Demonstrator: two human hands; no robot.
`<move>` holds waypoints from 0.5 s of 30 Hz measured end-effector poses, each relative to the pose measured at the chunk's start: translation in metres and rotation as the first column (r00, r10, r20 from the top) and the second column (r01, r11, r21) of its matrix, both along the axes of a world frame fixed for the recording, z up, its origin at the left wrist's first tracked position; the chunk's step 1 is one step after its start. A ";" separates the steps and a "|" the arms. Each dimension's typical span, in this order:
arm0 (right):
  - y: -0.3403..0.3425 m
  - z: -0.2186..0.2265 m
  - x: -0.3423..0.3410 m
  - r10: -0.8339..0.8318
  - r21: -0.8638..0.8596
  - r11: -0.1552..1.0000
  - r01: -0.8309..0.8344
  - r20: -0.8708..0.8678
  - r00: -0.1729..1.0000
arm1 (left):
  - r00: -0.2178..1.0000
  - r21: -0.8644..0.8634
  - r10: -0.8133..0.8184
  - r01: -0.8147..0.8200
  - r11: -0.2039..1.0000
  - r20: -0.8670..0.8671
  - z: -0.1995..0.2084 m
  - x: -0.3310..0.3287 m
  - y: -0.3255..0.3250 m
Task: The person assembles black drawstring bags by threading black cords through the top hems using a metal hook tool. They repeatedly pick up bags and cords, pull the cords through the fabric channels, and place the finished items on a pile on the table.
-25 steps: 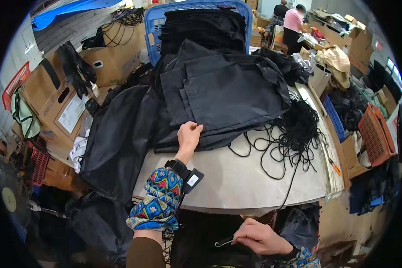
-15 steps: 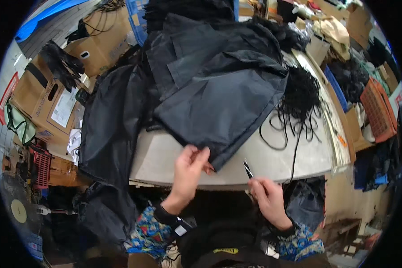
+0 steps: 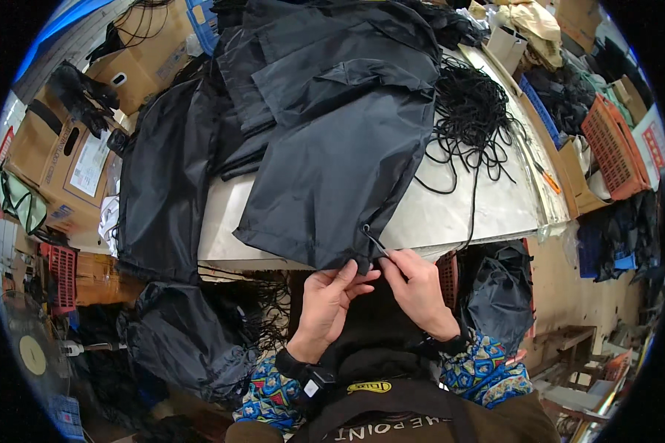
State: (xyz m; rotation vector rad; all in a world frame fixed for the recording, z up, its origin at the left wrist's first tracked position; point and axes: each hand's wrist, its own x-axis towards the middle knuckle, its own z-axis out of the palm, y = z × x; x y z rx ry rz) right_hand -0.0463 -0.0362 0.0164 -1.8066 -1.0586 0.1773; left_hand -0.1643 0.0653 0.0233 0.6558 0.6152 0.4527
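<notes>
A black fabric bag [image 3: 325, 170] lies over the table, its near corner hanging at the front edge. My left hand [image 3: 329, 299] is closed in a pinch on that corner. Near the corner shows a small metal eyelet [image 3: 366, 229]. My right hand [image 3: 419, 288] grips a slim metal-tipped tool [image 3: 375, 240], most of it hidden by the fingers. The tool's tip is at the eyelet; whether it passes through cannot be told. Further right, a tangled heap of black cord [image 3: 473, 107] lies on the table, with one strand trailing to the front edge.
More black bags hang off the table's left side [image 3: 162, 184]. The pale tabletop [image 3: 488, 207] shows at right, with an orange-handled tool [image 3: 547, 179] near its edge. Cardboard boxes [image 3: 59, 162] stand left, an orange crate [image 3: 617, 144] right. A fan [image 3: 33, 354] is at lower left.
My right hand has moved left and brought the tool from beside the bag to its corner. My left hand has shifted slightly right and down with the corner, and the bag has been drawn nearer.
</notes>
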 end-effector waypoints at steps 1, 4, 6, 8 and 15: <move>-0.004 0.007 -0.001 0.002 0.019 1.000 -0.002 0.018 1.000 | 1.000 0.009 0.025 -0.025 1.000 -0.019 0.001 0.000 -0.001; -0.028 0.021 -0.004 0.063 -0.059 0.997 -0.054 0.161 0.985 | 0.994 0.054 0.088 -0.085 0.995 -0.059 0.000 0.002 -0.003; -0.041 0.024 -0.008 0.120 -0.123 0.988 -0.093 0.244 0.962 | 0.991 0.112 0.115 -0.107 0.988 -0.069 -0.002 0.004 -0.004; -0.046 0.026 -0.015 0.135 -0.162 0.982 -0.098 0.234 0.963 | 0.987 0.146 0.150 -0.141 0.979 -0.054 -0.007 0.005 -0.006; -0.041 0.024 -0.019 0.172 -0.171 0.976 -0.135 0.229 0.958 | 0.984 0.228 0.173 -0.159 0.961 -0.045 -0.002 0.003 -0.010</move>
